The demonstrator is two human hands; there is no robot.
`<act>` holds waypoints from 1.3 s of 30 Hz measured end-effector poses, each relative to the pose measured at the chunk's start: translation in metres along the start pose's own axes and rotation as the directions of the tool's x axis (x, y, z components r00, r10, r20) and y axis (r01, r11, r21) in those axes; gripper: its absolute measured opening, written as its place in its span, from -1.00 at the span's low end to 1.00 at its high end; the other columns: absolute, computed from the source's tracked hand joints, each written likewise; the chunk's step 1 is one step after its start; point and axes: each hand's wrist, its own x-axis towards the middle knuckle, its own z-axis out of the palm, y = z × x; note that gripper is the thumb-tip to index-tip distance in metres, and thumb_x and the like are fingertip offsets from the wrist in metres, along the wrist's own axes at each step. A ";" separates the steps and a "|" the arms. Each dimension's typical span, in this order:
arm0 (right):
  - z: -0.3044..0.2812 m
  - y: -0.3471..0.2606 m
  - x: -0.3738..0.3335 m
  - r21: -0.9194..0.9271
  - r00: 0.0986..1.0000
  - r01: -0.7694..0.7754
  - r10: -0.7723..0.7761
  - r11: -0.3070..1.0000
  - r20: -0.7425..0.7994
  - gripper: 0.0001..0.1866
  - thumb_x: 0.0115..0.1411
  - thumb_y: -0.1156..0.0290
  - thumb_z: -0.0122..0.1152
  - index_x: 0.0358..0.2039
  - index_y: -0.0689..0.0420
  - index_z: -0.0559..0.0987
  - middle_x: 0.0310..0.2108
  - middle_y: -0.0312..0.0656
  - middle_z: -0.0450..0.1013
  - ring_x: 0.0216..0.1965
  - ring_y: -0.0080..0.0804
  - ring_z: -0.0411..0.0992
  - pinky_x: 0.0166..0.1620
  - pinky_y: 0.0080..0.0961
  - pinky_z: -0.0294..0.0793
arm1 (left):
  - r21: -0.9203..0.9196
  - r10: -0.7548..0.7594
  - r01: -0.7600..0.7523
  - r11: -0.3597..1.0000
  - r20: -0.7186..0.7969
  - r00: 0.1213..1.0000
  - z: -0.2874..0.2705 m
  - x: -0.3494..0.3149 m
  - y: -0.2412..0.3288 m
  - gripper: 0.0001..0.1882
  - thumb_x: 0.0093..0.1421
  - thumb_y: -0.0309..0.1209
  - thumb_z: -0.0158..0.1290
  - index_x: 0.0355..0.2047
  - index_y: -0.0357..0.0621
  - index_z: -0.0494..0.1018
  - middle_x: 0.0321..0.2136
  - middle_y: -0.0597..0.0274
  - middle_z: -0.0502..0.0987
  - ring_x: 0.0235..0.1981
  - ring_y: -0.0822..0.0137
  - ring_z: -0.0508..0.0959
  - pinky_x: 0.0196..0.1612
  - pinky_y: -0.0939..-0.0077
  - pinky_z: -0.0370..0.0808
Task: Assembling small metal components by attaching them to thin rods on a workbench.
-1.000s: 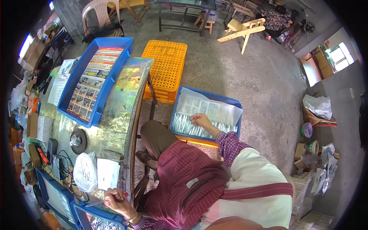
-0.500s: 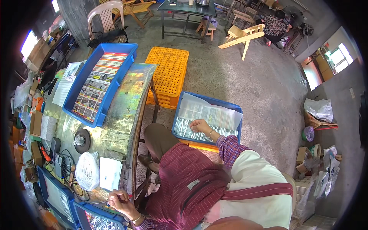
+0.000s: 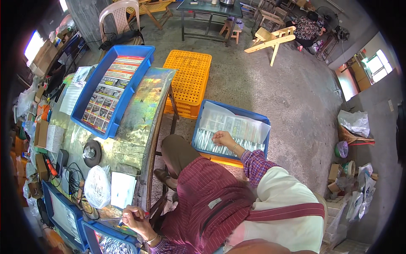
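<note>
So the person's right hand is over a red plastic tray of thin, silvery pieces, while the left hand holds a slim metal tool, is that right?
Not quite: the rectangular plastic tray is blue, not red, as the head view shows. The right hand is over its thin, silvery pieces, and the left hand does hold a slim metal tool.
</note>
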 end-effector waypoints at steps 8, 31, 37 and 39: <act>-0.015 -0.005 0.001 0.031 1.000 0.027 -0.026 0.999 -0.003 -0.87 -0.02 0.56 0.20 -0.47 0.08 0.45 -0.41 -0.34 0.49 -0.48 -0.70 0.40 -0.46 -0.73 0.41 | -0.011 -0.024 0.024 1.000 0.013 1.000 0.014 0.001 -0.007 -0.60 0.20 -0.18 -0.05 -0.65 -0.22 0.27 -0.75 0.34 0.15 -0.80 0.54 0.11 -0.76 0.70 0.03; 0.195 -0.199 -0.094 -0.116 0.522 0.730 -0.440 0.673 0.731 -0.81 0.09 0.64 0.05 -0.24 0.28 0.49 -0.26 -0.23 0.45 -0.23 -0.56 0.41 -0.18 -0.66 0.38 | 0.959 0.249 -0.022 0.284 -0.052 0.967 -0.108 0.098 0.070 -0.77 -0.08 -0.32 0.11 -0.38 -0.10 0.54 -0.60 0.22 0.48 -0.58 0.35 0.47 -0.45 0.50 0.39; 0.308 -0.226 -0.107 0.063 0.012 0.987 -0.464 0.146 0.886 -0.73 0.04 0.64 0.06 -0.20 0.25 0.49 -0.19 -0.13 0.44 -0.23 -0.30 0.44 -0.18 -0.54 0.41 | 0.985 0.205 0.023 0.170 -0.058 0.977 -0.105 0.102 0.048 -0.57 -0.17 -0.38 0.13 -0.19 0.06 0.44 -0.30 0.21 0.44 -0.30 0.17 0.49 -0.25 0.38 0.43; 0.337 -0.222 -0.109 0.050 -0.008 0.995 -0.435 0.085 0.900 -0.73 0.03 0.63 0.05 -0.20 0.24 0.49 -0.19 -0.13 0.44 -0.23 -0.24 0.43 -0.18 -0.50 0.42 | 0.995 0.169 0.020 0.095 -0.036 0.985 -0.106 0.101 0.047 -0.44 -0.19 -0.40 0.11 -0.07 0.12 0.33 -0.21 0.22 0.38 -0.23 0.13 0.47 -0.23 0.35 0.42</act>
